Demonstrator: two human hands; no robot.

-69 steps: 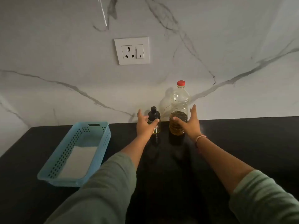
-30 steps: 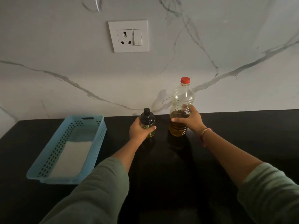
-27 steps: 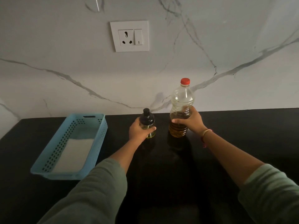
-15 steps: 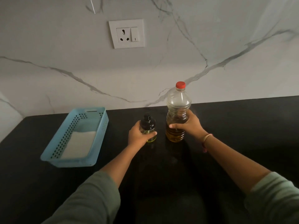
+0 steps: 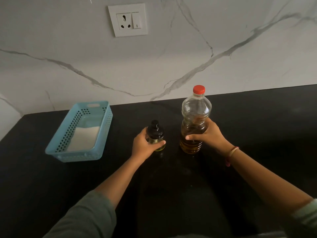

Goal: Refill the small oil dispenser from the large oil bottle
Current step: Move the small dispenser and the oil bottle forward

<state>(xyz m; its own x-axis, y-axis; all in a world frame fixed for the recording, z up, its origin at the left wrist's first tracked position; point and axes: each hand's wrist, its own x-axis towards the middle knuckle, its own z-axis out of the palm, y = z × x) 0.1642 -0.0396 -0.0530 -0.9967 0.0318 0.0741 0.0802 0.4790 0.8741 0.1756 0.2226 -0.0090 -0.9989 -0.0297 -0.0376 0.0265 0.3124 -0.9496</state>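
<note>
**A:** Where is the small oil dispenser (image 5: 155,133)?

**B:** It stands upright on the black bench (image 5: 171,186), just left of the large oil bottle (image 5: 195,107) and not touching it. The left grip (image 5: 144,146) is wrapped round its clear lower body, thumb across the front. Its dark top is on.

**A:** And the bottle?

**B:** Also standing, red cap (image 5: 199,89) on, with amber oil in its lower part. The right grip (image 5: 211,136) curls round its waist, thumb in front.

**A:** Anything else?

**B:** A blue perforated basket (image 5: 104,134) sits well apart to the left, with something flat and white (image 5: 84,138) lying inside. Behind is a veined marble wall (image 5: 223,31) with a white socket plate (image 5: 127,19).
</note>
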